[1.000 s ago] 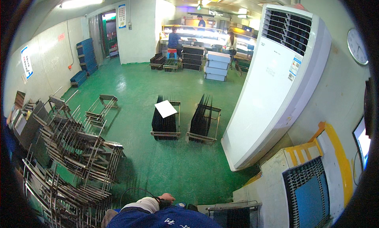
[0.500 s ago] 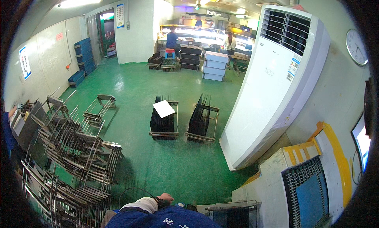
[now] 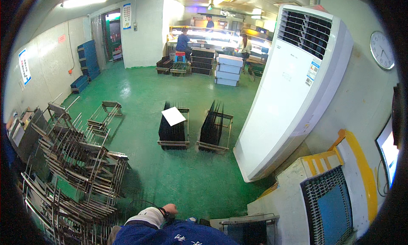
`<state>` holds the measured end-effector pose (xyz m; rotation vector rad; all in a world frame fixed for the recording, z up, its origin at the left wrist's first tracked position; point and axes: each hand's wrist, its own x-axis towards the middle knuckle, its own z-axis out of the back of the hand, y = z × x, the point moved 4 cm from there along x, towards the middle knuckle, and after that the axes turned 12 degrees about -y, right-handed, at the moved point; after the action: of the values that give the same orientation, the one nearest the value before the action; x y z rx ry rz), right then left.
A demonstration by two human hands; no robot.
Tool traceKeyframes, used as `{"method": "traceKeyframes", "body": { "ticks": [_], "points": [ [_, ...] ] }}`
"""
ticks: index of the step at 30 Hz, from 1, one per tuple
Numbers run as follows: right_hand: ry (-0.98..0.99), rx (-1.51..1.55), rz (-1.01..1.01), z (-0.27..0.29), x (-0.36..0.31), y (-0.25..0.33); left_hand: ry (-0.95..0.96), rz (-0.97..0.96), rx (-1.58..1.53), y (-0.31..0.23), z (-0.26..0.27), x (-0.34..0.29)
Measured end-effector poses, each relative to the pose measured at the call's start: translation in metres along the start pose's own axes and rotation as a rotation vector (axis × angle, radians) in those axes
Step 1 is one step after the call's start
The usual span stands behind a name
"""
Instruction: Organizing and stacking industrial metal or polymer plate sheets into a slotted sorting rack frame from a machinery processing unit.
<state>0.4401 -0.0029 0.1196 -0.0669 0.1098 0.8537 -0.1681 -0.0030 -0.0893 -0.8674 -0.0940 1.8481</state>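
Observation:
My left hand [image 3: 171,209] shows at the lower edge, in front of my blue top [image 3: 178,234]. A pale sleeve [image 3: 146,217] covers the forearm, and a dark band [image 3: 168,216] sits at the wrist. The fingers are turned away and too small to make out, and I see nothing held. My right hand is out of view. Nearest to the left hand on its left stand stacked metal racks [image 3: 80,211]. Ahead on the green floor are two racks of dark upright sheets, a left one [image 3: 170,134] with a white sheet [image 3: 173,116] on top and a right one [image 3: 211,130].
A tall white air conditioner [image 3: 284,92] stands on the right, beside a machine with a dark grid panel [image 3: 329,202]. A dark rack [image 3: 248,232] is low on the right. Blue crates [image 3: 227,71] and seated people [image 3: 183,42] are far ahead. Another person's hand [image 3: 12,117] shows far left.
The view has shifted slightly, so the room sits a little further left in the picture. My left hand has moved a little left and up. The racks and white sheet stay in place.

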Motion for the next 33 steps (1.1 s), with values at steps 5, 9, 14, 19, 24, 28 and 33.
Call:
{"method": "traceKeyframes", "body": {
  "ticks": [5,9,14,19,24,28,33],
  "points": [
    [-0.024,0.033,0.048,-0.002,0.002,0.002,0.122,-0.152,0.285,0.041,-0.017,-0.014],
    [-0.035,0.023,0.042,-0.01,0.005,-0.005,0.157,-0.186,0.352,0.011,-0.002,-0.055],
    [0.014,0.014,0.013,-0.005,0.003,-0.004,0.144,-0.165,0.33,0.003,-0.002,-0.033],
    [0.004,0.026,0.047,0.013,-0.006,0.011,0.144,-0.145,0.246,-0.004,-0.014,-0.007],
    [-0.012,-0.007,0.049,0.004,-0.001,0.003,0.103,-0.204,0.177,-0.054,0.037,-0.029],
    [-0.004,-0.009,0.055,-0.007,0.003,0.001,0.013,-0.21,0.184,-0.046,0.028,-0.005],
    [0.027,-0.007,0.033,0.008,-0.004,0.008,0.055,-0.177,0.042,-0.077,0.024,0.009]
  ]
}}
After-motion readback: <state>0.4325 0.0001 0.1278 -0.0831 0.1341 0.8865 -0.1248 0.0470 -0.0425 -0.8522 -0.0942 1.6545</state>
